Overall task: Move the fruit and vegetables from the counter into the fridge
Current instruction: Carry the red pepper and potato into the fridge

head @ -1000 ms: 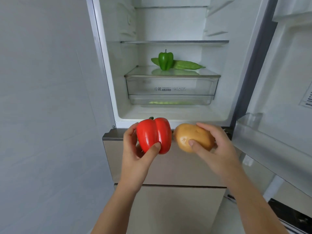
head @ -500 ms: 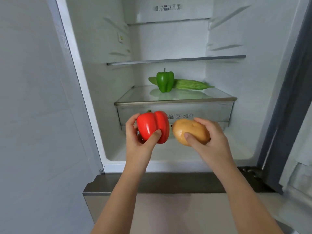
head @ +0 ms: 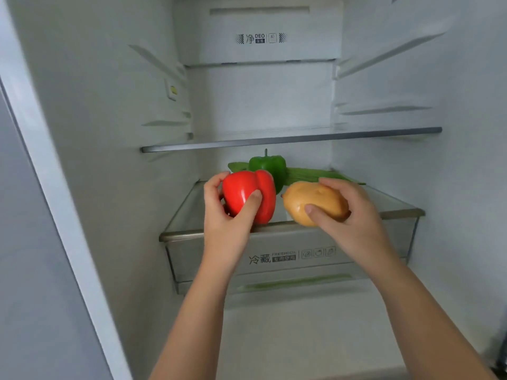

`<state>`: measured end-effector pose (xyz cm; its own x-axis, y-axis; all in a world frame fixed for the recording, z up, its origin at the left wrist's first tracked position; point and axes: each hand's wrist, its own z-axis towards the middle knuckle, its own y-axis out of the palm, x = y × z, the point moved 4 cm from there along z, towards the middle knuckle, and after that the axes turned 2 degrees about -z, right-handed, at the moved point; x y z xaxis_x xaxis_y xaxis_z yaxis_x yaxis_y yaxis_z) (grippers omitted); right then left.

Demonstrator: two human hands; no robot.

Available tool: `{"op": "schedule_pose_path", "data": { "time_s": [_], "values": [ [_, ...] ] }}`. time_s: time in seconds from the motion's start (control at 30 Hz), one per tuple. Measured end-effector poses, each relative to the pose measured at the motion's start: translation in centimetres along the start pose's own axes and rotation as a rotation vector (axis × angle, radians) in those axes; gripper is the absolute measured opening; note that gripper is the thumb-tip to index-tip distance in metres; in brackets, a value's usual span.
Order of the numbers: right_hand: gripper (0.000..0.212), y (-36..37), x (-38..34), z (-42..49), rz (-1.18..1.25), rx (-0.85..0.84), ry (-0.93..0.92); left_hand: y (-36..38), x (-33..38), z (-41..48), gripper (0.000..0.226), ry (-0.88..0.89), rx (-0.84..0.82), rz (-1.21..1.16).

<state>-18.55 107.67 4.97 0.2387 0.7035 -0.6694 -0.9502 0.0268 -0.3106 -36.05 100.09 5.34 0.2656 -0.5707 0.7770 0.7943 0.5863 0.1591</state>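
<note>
My left hand [head: 227, 223] grips a red bell pepper [head: 247, 197]. A tan potato [head: 315, 202] is held in my right hand [head: 348, 215]. Both are held just above the front edge of the glass shelf [head: 400, 205] that covers the crisper drawer inside the open fridge. Behind them on that shelf stand a green bell pepper [head: 270, 165] and a long green bitter gourd [head: 315, 175], both partly hidden by what I hold.
A clear crisper drawer [head: 192, 259] sits under the glass shelf, with printed labels on its front. A second glass shelf [head: 290, 138] spans the fridge higher up. The fridge's left frame [head: 55, 187] runs diagonally beside a grey wall. The white fridge floor [head: 301, 338] lies below.
Both hands have moved up and into the fridge, from in front of the lower drawer to the glass shelf's front edge. The view has closed in on the fridge interior.
</note>
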Motion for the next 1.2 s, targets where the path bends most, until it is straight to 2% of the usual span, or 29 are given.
{"op": "schedule_pose_path", "data": {
  "time_s": [0.23, 0.47, 0.63, 0.77, 0.9, 1.2],
  "values": [
    [0.046, 0.8, 1.7, 5.2, -0.079, -0.191, 0.008, -0.1, 0.1, 3.4, 0.046, 0.058, -0.130, 0.116],
    [0.040, 2.8, 3.4, 8.6, -0.065, -0.370, -0.010, -0.4, -1.5, 6.6, 0.050, -0.032, -0.212, 0.212],
    [0.035, 3.2, 4.6, 9.7, -0.012, -0.365, 0.014, -0.5, -3.0, 7.7, 0.053, -0.063, -0.239, 0.350],
    [0.035, 3.5, 5.2, 9.9, -0.006, -0.362, 0.023, -0.8, -3.7, 7.8, 0.055, -0.109, -0.226, 0.243],
    [0.044, 3.6, 5.4, 9.8, -0.031, -0.368, 0.023, -1.2, -4.0, 7.8, 0.053, -0.147, -0.231, 0.155],
    [0.055, 3.6, 5.2, 9.5, -0.061, -0.381, 0.008, -1.2, -4.1, 7.9, 0.064, -0.166, -0.192, 0.191]
  ]
}}
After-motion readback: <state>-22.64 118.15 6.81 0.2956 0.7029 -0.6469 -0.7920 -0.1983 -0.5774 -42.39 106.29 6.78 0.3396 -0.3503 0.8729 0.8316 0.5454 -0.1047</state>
